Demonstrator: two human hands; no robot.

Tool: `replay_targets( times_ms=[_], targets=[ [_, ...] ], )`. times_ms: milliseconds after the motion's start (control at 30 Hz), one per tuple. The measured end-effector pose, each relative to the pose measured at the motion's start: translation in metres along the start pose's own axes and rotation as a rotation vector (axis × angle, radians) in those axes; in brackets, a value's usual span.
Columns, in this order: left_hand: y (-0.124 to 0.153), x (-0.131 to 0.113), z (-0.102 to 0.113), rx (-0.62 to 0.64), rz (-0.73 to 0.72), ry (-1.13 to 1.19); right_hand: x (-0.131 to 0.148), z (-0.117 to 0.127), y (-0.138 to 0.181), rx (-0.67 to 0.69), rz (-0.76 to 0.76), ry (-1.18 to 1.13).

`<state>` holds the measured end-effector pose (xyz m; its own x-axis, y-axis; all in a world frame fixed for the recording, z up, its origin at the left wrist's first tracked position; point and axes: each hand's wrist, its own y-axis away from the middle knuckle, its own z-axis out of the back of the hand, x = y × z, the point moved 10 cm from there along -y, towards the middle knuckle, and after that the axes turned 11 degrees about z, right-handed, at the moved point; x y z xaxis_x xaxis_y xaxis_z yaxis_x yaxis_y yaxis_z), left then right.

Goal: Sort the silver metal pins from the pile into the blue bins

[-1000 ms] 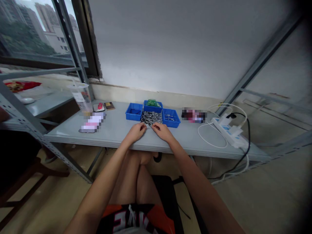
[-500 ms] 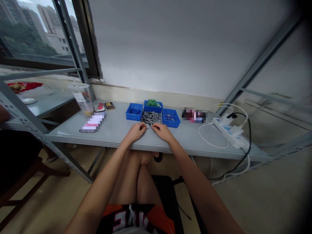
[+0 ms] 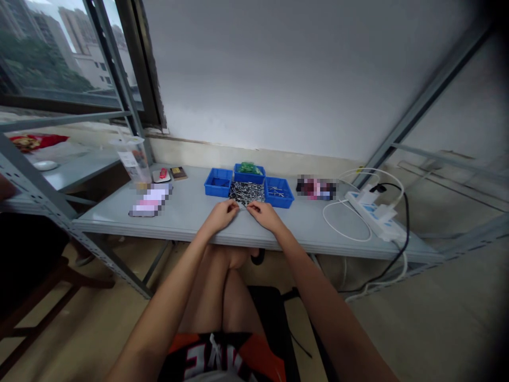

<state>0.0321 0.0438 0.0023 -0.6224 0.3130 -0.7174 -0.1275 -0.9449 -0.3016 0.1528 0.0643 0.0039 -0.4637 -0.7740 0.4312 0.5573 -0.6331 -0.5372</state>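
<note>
My left hand [image 3: 221,214] and my right hand [image 3: 263,215] rest on the grey table [image 3: 191,212], fingertips pinched close together just in front of a pile of small shiny metal parts [image 3: 246,191]. Each hand's fingers are curled in a pinch; what they hold is too small to make out. Behind the pile stand three blue bins: a left bin [image 3: 218,182], a back bin with green pieces [image 3: 248,172], and a right bin [image 3: 279,192] with a few metal parts.
At the table's left stand a clear plastic cup [image 3: 134,161], a blurred flat item [image 3: 150,202] and a small dark box [image 3: 178,172]. A white power strip [image 3: 374,218] with white and black cables lies at the right. Metal shelving frames both sides.
</note>
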Motion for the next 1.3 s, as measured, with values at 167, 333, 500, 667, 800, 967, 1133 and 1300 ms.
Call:
replay_targets(
  times_ms=[167, 333, 500, 667, 800, 967, 1133, 1300],
  targets=[
    [0.000, -0.001, 0.001, -0.008, -0.002, 0.012, 0.000, 0.000, 0.000, -0.003, -0.001, -0.013],
    [-0.002, 0.002, 0.001, -0.009, 0.017, 0.023, 0.006, -0.002, 0.000, 0.024, 0.038, 0.009],
    [-0.002, 0.002, -0.004, 0.042, 0.006, 0.047, 0.015, -0.003, 0.000, 0.046, 0.087, 0.002],
    [-0.001, 0.003, -0.002, 0.028, 0.009, 0.085, 0.016, -0.002, 0.000, 0.042, 0.084, -0.024],
    [-0.001, 0.001, -0.004, 0.067, -0.005, 0.150, 0.012, -0.003, 0.000, 0.047, 0.058, -0.029],
    [0.000, -0.002, 0.000, 0.051, -0.007, 0.170, 0.016, -0.007, -0.001, 0.089, 0.111, -0.011],
    [0.003, -0.007, 0.002, 0.061, -0.032, 0.228, 0.017, -0.008, -0.001, 0.108, 0.108, 0.006],
    [0.001, 0.004, 0.006, 0.007, 0.051, 0.365, 0.011, -0.005, 0.000, 0.073, 0.038, -0.004]
  ],
)
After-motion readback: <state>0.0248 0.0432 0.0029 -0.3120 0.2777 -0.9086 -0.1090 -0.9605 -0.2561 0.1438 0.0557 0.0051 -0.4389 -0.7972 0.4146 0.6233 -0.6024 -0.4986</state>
